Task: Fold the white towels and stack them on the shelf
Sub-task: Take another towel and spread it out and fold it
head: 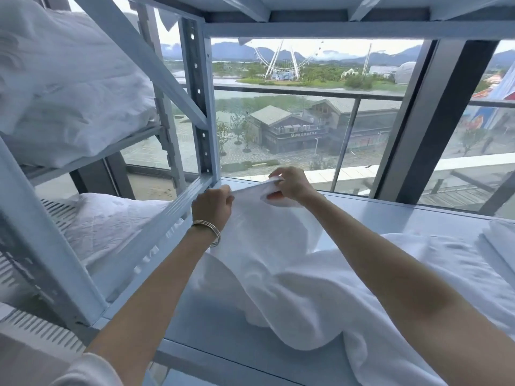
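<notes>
A pale blue metal shelf (404, 210) runs along a tall window (306, 107) with a Ferris wheel and low roofs outside, and I am looking down at its flat board from just above. On it lies the white towel (292, 274), bunched in a loose heap toward the near right and rising in a taut sheet to the far left corner of the board, next to the upright post (199, 107).

My left hand (213, 206) has its fingers curled tight around the towel's far edge, a bracelet (207, 232) on the wrist. My right hand (289, 183) pinches the same edge just beside it, thumb and fingertips closed on the cloth (one corner, I think, though the fold hides it).

I judge it soft, limp and fairly light, thick enough to hold a crease but sure to sag wherever it is not held. The edge and its corners are the places to hold; a grip in the middle would only gather it.

Its long axis seems to run from the far left corner, where the hands are, back toward the near right, though the heap blurs the true outline. More white linen (69, 87) fills the neighbouring rack at left, and a folded piece (501, 246) sits at the far right.
</notes>
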A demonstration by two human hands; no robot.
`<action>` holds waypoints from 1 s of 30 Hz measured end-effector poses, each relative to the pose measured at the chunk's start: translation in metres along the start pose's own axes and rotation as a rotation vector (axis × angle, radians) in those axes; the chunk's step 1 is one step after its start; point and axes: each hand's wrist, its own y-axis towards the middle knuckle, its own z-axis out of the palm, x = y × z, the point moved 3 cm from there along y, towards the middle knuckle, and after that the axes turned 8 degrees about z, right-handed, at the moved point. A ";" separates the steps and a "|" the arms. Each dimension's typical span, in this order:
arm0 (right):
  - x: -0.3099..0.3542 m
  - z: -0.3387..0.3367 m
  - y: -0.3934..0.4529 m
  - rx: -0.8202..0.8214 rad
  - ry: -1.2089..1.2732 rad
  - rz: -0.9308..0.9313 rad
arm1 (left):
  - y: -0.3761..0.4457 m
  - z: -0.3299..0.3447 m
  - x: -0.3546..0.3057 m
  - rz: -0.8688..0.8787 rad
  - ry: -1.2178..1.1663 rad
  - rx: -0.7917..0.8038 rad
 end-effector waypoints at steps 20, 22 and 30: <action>-0.088 0.068 -0.100 0.340 -0.513 -0.196 | -0.087 0.048 -0.005 0.327 0.044 0.849; -0.092 0.063 -0.113 0.318 -0.503 -0.205 | -0.085 0.044 -0.015 0.308 0.079 0.896; -0.109 0.038 -0.158 0.244 -0.562 -0.270 | -0.094 0.063 -0.064 0.737 -0.147 0.895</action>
